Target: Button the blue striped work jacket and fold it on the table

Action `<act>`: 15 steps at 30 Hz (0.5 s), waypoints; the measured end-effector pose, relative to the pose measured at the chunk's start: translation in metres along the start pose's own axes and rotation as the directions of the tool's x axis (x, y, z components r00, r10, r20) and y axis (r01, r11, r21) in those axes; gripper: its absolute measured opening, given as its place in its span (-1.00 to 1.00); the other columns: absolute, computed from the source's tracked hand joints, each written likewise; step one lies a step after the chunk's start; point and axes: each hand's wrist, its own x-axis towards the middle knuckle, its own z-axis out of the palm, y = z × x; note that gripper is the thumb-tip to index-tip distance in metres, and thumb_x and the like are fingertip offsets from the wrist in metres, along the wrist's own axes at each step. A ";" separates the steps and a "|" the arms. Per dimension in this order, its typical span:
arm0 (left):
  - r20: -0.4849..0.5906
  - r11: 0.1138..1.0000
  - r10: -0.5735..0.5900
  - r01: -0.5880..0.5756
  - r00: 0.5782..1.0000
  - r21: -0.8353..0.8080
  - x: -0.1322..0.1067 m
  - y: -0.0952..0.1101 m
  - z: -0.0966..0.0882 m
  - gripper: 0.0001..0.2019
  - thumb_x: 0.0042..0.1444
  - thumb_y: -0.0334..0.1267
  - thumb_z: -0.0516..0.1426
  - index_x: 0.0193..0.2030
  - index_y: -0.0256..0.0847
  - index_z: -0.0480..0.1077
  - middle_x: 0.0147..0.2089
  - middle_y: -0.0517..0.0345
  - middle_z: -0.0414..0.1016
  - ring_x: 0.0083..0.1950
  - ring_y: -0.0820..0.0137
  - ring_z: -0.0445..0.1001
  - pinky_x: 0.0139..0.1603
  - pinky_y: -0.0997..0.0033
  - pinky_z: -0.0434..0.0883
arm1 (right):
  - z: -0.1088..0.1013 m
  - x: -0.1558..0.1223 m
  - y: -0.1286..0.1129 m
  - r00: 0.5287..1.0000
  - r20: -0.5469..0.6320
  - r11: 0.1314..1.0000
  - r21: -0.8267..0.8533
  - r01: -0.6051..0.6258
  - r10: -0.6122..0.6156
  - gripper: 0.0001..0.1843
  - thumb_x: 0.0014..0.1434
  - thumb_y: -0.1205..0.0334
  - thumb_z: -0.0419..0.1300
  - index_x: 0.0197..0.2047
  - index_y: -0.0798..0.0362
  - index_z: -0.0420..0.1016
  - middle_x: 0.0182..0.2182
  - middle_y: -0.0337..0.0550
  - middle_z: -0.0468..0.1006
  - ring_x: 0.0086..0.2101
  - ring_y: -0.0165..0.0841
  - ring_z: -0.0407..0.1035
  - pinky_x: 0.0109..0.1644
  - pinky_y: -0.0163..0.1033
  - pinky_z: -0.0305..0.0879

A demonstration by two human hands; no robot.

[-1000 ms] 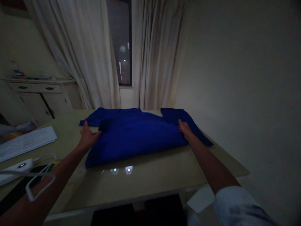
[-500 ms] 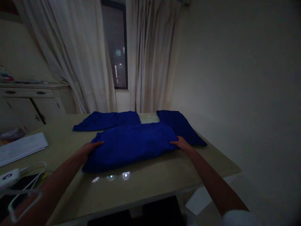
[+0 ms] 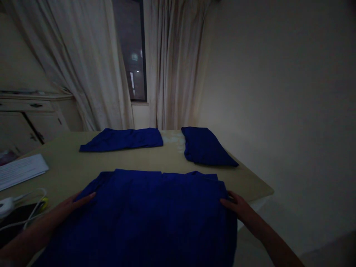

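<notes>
A large blue garment (image 3: 155,215) lies spread on the near part of the beige table (image 3: 155,161) and hangs over its front edge. My left hand (image 3: 76,202) rests at the garment's left edge with its fingers stretched out flat against the cloth. My right hand (image 3: 236,205) is at the right edge, its fingers curled onto the cloth's corner. Two smaller folded blue pieces lie at the far side: one on the left (image 3: 122,139) and one on the right (image 3: 205,150).
White papers (image 3: 20,170) lie at the table's left edge, with a white device and cable (image 3: 16,205) nearer me. Behind the table hang pale curtains (image 3: 91,70) around a dark window (image 3: 130,52). A cabinet (image 3: 30,115) stands at the left, a bare wall at the right.
The big blue garment has slid from the table's middle toward me with both hands at its sides. The two smaller blue pieces stayed at the far side, now apart from it.
</notes>
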 end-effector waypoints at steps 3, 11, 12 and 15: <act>0.103 0.970 -0.156 0.172 0.982 -0.171 0.027 0.019 0.017 -0.47 -0.25 0.13 0.44 -0.14 -0.04 0.55 -0.31 0.06 0.70 -0.18 -0.10 0.70 -0.15 -0.05 0.68 | 0.022 0.003 -0.011 0.997 0.038 0.997 0.044 0.061 -0.063 -0.12 -0.10 -0.12 0.52 0.25 0.00 0.45 0.14 0.07 0.60 0.14 0.07 0.49 0.24 0.13 0.42; 0.264 0.938 -0.099 0.178 0.960 -0.297 0.019 0.027 0.094 -0.32 -0.32 0.03 0.49 0.01 -0.09 0.53 -0.17 -0.04 0.72 -0.12 -0.08 0.70 -0.07 -0.01 0.65 | -0.082 0.017 -0.108 0.950 -0.106 0.869 -0.443 0.221 -0.295 -0.29 -0.07 -0.13 0.47 0.17 -0.18 0.54 0.10 0.04 0.62 0.07 0.14 0.52 0.23 0.15 0.45; 0.332 0.926 -0.069 0.184 0.941 -0.330 0.008 0.024 0.112 -0.29 -0.33 0.02 0.50 0.05 -0.08 0.52 -0.11 -0.04 0.72 -0.08 -0.10 0.69 0.00 -0.06 0.63 | -0.105 0.027 -0.134 0.933 -0.101 0.813 -0.530 0.244 -0.345 -0.34 -0.06 -0.11 0.47 0.14 -0.20 0.56 0.08 0.05 0.63 0.04 0.13 0.53 0.20 0.12 0.47; 0.571 0.881 0.114 0.183 0.813 -0.436 -0.020 0.030 0.179 -0.24 -0.36 -0.07 0.52 0.10 -0.05 0.53 0.02 -0.01 0.69 0.07 -0.14 0.63 0.22 -0.18 0.49 | -0.153 0.076 -0.234 0.897 -0.040 0.586 -0.770 0.252 -0.440 -0.38 -0.07 -0.01 0.46 0.09 -0.15 0.55 -0.02 0.01 0.67 -0.05 0.12 0.56 0.11 0.14 0.48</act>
